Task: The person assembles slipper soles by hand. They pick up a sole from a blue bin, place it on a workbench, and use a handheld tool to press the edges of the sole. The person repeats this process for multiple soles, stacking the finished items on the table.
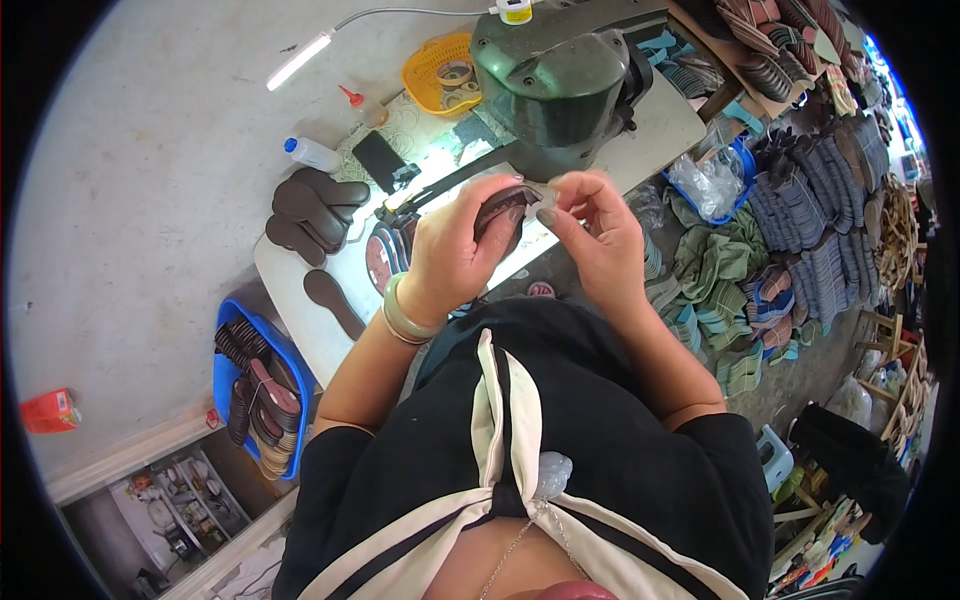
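Observation:
My left hand point(452, 245) is closed around a dark brown shoe piece point(498, 206), held up in front of the sewing machine point(545, 85). The piece looks bent, with a darker edge along its top. Close beside it, my right hand point(608, 240) has its thumb and forefinger pinched together near the piece's right end. Something small and pale shows at those fingertips, too small to name. Below the left hand, a stack of round-ended soles point(381, 258) lies on the white table point(290, 275). One brown sole point(333, 300) lies by itself at the table's near left.
More dark soles point(312, 205) are piled at the table's left end, near a white bottle point(312, 154) and a phone point(380, 160). A yellow basket point(425, 75) stands behind. A blue bin of soles point(300, 400) is at the left; stacked shoe pieces point(815, 200) cover the right-hand floor.

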A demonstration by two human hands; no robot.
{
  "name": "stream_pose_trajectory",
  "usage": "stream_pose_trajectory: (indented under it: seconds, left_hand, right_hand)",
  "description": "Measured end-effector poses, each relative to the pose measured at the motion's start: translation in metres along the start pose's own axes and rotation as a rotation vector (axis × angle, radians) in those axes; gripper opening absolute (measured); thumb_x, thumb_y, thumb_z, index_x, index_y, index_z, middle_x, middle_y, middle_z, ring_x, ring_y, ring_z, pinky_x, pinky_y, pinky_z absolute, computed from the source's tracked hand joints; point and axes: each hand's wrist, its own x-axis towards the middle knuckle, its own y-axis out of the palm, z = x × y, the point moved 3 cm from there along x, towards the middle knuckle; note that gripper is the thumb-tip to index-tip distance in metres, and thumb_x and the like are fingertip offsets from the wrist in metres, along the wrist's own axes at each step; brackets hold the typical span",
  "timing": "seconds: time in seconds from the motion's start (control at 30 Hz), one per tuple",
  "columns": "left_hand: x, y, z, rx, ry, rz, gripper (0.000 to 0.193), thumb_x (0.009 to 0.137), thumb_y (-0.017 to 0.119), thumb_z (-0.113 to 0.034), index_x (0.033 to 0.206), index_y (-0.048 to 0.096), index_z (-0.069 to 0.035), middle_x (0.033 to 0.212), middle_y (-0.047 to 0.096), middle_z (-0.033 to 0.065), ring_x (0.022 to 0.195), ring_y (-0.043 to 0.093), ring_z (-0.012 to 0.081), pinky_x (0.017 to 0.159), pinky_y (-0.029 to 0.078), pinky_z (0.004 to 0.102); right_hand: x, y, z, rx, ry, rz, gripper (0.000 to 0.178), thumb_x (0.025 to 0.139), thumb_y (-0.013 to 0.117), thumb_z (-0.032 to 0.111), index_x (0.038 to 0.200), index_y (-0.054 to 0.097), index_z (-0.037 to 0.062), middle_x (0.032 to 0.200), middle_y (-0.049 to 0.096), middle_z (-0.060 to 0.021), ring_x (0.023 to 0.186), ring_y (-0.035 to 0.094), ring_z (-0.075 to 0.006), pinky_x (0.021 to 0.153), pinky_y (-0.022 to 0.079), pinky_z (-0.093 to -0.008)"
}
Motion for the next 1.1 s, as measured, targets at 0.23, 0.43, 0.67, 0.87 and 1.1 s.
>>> stream_pose_trajectory:
  seconds: [0.23,0.43,0.67,0.87,1.1]
  left_hand:
    - [0.018,-0.018,0.005,-0.114,-0.221,0.172,0.027,0.091,0.054,-0.008,0.115,0.048,-0.001,0.094,0.066,0.0167,0.086,0.067,0.0297,0.076,0.051,0.0345]
    - [0.03,-0.031,0.016,-0.069,-0.348,0.285,0.024,0.093,0.05,-0.011,0.115,0.05,0.001,0.091,0.064,0.0119,0.083,0.06,0.0164,0.077,0.048,0.0301]
    - [0.013,-0.028,0.031,-0.026,-0.499,0.356,0.026,0.09,0.054,-0.013,0.113,0.053,-0.001,0.09,0.063,0.0131,0.079,0.06,0.0178,0.074,0.047,0.0319]
    - [-0.006,-0.019,0.039,0.034,-0.422,0.091,0.026,0.089,0.055,-0.011,0.114,0.053,-0.004,0.088,0.063,0.0129,0.075,0.06,0.018,0.072,0.048,0.0323]
    - [-0.014,-0.023,0.034,0.04,-0.393,-0.029,0.019,0.09,0.057,-0.01,0.109,0.056,-0.008,0.079,0.063,0.01,0.067,0.059,0.0186,0.066,0.049,0.0306]
  right_hand:
    - [0.035,0.016,0.027,-0.513,-0.756,0.039,0.03,0.069,0.074,0.0,0.098,0.065,0.0028,0.093,0.063,-0.0075,0.083,0.061,-0.0257,0.072,0.051,-0.0356]
    - [0.048,0.03,0.019,-0.796,-0.902,0.113,0.022,0.073,0.07,0.007,0.095,0.067,0.0017,0.092,0.064,-0.0063,0.081,0.063,-0.0211,0.072,0.05,-0.0331]
    - [0.056,0.036,-0.018,-0.547,-0.712,0.168,0.013,0.074,0.067,0.003,0.087,0.063,0.0013,0.08,0.064,-0.0081,0.066,0.062,-0.0201,0.059,0.049,-0.0308]
    - [0.043,0.056,-0.053,0.031,-0.009,0.101,0.008,0.088,0.062,0.009,0.089,0.063,0.0014,0.074,0.061,-0.0023,0.061,0.054,-0.008,0.056,0.045,-0.0259]
    - [0.029,0.065,-0.053,0.158,0.178,0.168,0.02,0.092,0.064,0.02,0.096,0.065,0.0001,0.08,0.064,-0.0006,0.072,0.056,-0.0054,0.068,0.048,-0.0212]
